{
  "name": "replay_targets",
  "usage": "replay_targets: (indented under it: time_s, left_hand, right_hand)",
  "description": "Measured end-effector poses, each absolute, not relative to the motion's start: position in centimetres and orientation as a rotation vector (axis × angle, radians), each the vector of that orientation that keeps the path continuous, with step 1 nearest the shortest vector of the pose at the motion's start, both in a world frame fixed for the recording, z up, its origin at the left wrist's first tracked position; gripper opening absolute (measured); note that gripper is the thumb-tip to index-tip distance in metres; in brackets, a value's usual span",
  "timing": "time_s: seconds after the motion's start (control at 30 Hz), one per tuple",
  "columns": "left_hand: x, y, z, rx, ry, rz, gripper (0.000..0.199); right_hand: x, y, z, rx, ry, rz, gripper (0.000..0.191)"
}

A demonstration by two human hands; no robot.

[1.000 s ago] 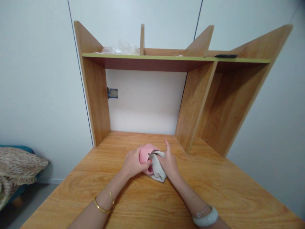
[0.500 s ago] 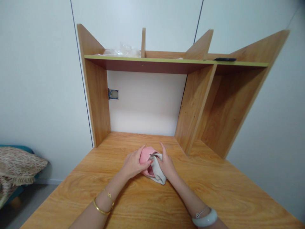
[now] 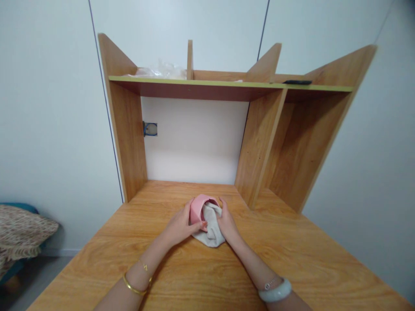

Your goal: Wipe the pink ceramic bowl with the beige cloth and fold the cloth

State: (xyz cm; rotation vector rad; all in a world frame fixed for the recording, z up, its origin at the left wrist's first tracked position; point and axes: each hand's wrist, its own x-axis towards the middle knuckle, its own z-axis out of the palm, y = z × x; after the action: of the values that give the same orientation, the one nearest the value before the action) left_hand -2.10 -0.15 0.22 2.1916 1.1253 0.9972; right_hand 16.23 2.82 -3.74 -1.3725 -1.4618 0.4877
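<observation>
A hollow pink container (image 3: pixel 196 209), tilted with its opening toward the right and me, is held above the wooden desk (image 3: pixel 181 276). My left hand (image 3: pixel 180 224) is closed around its left side, the thumb at the near rim. A light grey cloth (image 3: pixel 212 233) is bunched partly inside the opening and hangs down below it. My right hand (image 3: pixel 227 221) grips the cloth at its right side, thumb pointing up near the rim. The right fingertips are hidden behind the cloth.
A wooden shelf unit (image 3: pixel 259 151) stands at the back of the desk. On its upper shelf lie a clear plastic bag (image 3: pixel 162 70) and a flat black object (image 3: pixel 297 82). An open wall socket box (image 3: pixel 150 129) shows at the back left. A patterned blanket (image 3: pixel 26 231) hangs at far left.
The pink container has turned so that its opening shows more, and the cloth is spread wider below it. Both hands stay at its sides. The view has shifted slightly.
</observation>
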Motion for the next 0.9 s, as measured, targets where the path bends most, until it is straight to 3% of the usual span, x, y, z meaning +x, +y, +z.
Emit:
replay_targets:
  time_s: [0.5,0.9]
  left_hand:
    - [-1.7,-0.1,-0.1,2.162,1.163,1.100,0.068]
    - [-1.9,-0.3,0.5,2.244,1.165,1.068,0.068]
  right_hand:
    - [16.1,2.4,-3.2,-1.564,-1.530,0.329,0.059]
    - [16.0,1.1,-0.7,-1.714,-1.505,0.148,0.073]
